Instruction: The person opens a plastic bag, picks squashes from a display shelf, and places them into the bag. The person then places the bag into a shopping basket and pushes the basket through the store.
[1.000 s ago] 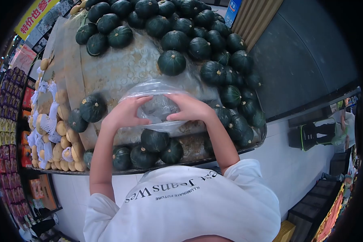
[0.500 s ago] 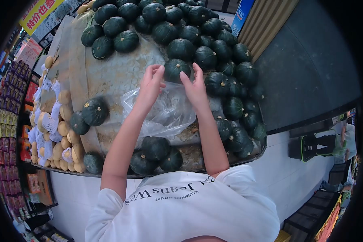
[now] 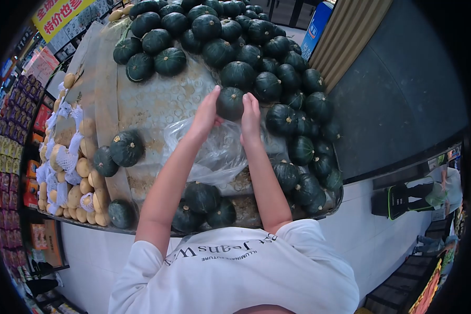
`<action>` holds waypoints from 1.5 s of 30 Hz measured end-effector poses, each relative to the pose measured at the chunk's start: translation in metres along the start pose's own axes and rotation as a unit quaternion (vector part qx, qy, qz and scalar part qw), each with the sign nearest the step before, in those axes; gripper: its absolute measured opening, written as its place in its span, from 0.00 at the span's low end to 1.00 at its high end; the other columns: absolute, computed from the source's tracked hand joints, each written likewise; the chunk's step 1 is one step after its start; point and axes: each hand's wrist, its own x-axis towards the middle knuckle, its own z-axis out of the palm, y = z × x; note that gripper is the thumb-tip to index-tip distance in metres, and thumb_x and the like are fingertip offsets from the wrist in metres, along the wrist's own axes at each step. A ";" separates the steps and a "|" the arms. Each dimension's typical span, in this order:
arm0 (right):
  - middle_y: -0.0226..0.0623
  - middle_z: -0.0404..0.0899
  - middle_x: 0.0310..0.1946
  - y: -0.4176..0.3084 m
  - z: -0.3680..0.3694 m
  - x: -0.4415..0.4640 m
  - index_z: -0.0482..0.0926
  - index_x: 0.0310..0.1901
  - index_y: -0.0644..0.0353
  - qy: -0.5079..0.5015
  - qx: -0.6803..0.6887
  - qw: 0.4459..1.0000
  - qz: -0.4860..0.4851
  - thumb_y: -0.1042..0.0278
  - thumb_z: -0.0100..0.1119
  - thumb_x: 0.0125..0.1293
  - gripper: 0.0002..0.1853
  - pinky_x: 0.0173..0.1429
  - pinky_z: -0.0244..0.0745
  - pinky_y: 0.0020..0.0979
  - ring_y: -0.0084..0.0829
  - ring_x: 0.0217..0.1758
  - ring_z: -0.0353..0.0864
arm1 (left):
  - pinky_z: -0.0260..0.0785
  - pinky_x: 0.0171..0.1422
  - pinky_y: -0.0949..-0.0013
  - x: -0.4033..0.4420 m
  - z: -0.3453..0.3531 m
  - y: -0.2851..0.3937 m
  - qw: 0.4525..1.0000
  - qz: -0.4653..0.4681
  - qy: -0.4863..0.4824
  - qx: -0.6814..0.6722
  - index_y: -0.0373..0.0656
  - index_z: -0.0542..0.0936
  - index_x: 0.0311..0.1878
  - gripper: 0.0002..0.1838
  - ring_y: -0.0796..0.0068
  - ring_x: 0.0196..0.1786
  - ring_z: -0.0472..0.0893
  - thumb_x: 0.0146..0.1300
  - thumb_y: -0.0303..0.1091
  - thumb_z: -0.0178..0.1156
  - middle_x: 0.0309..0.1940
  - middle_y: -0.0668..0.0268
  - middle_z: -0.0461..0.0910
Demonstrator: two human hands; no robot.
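Note:
A round dark green kabocha squash sits at the near edge of the pile, between my two hands. My left hand is against its left side with the fingers pointing away from me. Against its right side lies my right hand, fingers held together and stretched forward. Both hands grip the squash from the sides; the contact of the inner fingers is partly hidden. A crumpled clear plastic bag lies on the display surface below my hands and forearms.
Many more kabocha squashes are heaped behind and to the right. Three squashes lie at the near edge. Yellowish melons, some in white foam nets, line the left side. A person with a dark basket is at the right.
My hands have closed in from both sides onto the squash; before, they were spread around it with fingers apart. The view has tilted slightly, so the pile appears lower.

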 end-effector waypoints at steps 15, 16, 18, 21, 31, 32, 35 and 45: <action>0.48 0.47 0.72 -0.091 0.033 -0.096 0.45 0.70 0.64 -0.058 0.094 0.945 -0.308 0.45 0.29 0.73 0.34 0.76 0.37 0.36 0.38 0.76 0.43 | 0.68 0.57 0.58 -0.105 -0.003 0.043 0.942 0.140 -0.075 -0.295 0.44 0.48 0.73 0.39 0.61 0.56 0.74 0.66 0.59 0.36 0.70 0.62 0.52; 0.48 0.44 0.72 -0.090 0.034 -0.100 0.44 0.70 0.63 -0.064 0.083 0.939 -0.328 0.44 0.30 0.73 0.35 0.76 0.35 0.37 0.39 0.76 0.41 | 0.65 0.60 0.58 -0.113 -0.004 0.045 0.931 0.152 -0.085 -0.322 0.45 0.46 0.73 0.39 0.62 0.59 0.71 0.67 0.59 0.36 0.71 0.62 0.50; 0.47 0.39 0.73 -0.089 0.035 -0.107 0.42 0.71 0.62 -0.076 0.062 0.924 -0.369 0.42 0.31 0.72 0.37 0.76 0.33 0.40 0.41 0.77 0.37 | 0.56 0.68 0.53 -0.124 -0.005 0.048 0.911 0.162 -0.093 -0.368 0.46 0.47 0.73 0.38 0.57 0.65 0.64 0.67 0.59 0.35 0.70 0.64 0.53; 0.47 0.36 0.74 -0.094 0.050 -0.134 0.40 0.71 0.61 -0.075 0.052 0.919 -0.384 0.42 0.30 0.72 0.37 0.76 0.30 0.42 0.42 0.77 0.34 | 0.47 0.73 0.50 -0.137 -0.009 0.049 0.887 0.149 -0.075 -0.430 0.48 0.47 0.73 0.38 0.54 0.70 0.57 0.66 0.60 0.35 0.70 0.64 0.53; 0.44 0.35 0.74 -0.070 0.056 -0.176 0.39 0.72 0.56 -0.058 0.102 0.928 -0.355 0.37 0.37 0.68 0.41 0.77 0.28 0.43 0.40 0.77 0.35 | 0.45 0.75 0.54 -0.177 -0.039 0.028 0.836 0.133 -0.161 -0.507 0.54 0.46 0.74 0.38 0.60 0.72 0.55 0.66 0.63 0.32 0.71 0.53 0.55; 0.43 0.36 0.74 -0.072 0.059 -0.182 0.39 0.72 0.55 -0.056 0.135 0.931 -0.335 0.38 0.38 0.67 0.41 0.77 0.28 0.43 0.40 0.77 0.36 | 0.46 0.74 0.54 -0.181 -0.041 0.025 0.836 0.143 -0.160 -0.504 0.54 0.46 0.74 0.38 0.60 0.72 0.55 0.66 0.64 0.31 0.71 0.53 0.54; 0.43 0.39 0.74 -0.072 0.056 -0.192 0.42 0.72 0.54 -0.083 0.224 0.931 -0.277 0.39 0.41 0.67 0.40 0.77 0.27 0.43 0.40 0.77 0.37 | 0.48 0.74 0.54 -0.196 -0.043 0.016 0.837 0.155 -0.151 -0.502 0.52 0.48 0.74 0.39 0.58 0.72 0.55 0.65 0.65 0.31 0.71 0.51 0.53; 0.43 0.39 0.74 -0.065 0.054 -0.218 0.43 0.72 0.55 -0.113 0.136 0.955 -0.237 0.40 0.37 0.68 0.39 0.76 0.34 0.42 0.41 0.77 0.39 | 0.56 0.70 0.52 -0.225 -0.062 -0.015 0.822 -0.026 -0.134 -0.553 0.42 0.57 0.69 0.41 0.50 0.65 0.66 0.63 0.66 0.34 0.63 0.44 0.63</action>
